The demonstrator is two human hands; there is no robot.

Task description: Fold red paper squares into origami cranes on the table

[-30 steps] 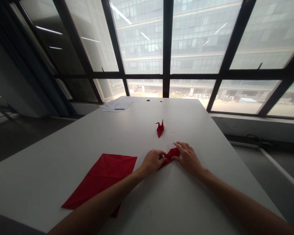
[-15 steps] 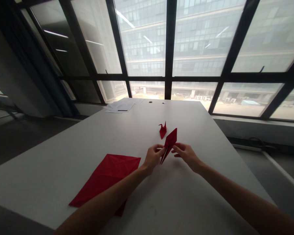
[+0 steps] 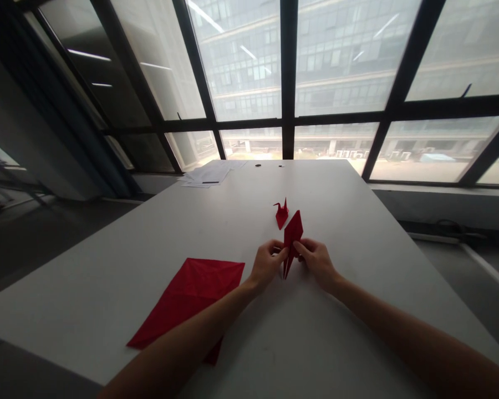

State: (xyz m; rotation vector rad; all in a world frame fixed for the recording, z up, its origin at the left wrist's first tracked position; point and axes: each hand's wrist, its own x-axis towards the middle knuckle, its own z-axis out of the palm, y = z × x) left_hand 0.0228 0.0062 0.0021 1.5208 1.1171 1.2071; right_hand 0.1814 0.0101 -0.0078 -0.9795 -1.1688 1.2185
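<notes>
A narrow, kite-shaped piece of folded red paper [image 3: 293, 233] stands upright just above the white table [image 3: 108, 260]. My left hand [image 3: 268, 264] pinches its left side and my right hand [image 3: 315, 261] pinches its right side, fingers closed on it. A finished small red paper crane [image 3: 281, 213] sits on the table just beyond the folded piece. A large flat creased red paper sheet [image 3: 191, 302] lies to the left of my left forearm.
A stack of white papers [image 3: 208, 174] lies at the table's far left corner, and two small dark round things [image 3: 258, 165] lie near the far edge. Large black-framed windows rise behind the table. The floor drops away on both sides.
The folded piece, flat on the table under both hands a second ago, is now lifted and held upright. Both hands have closed in on it.
</notes>
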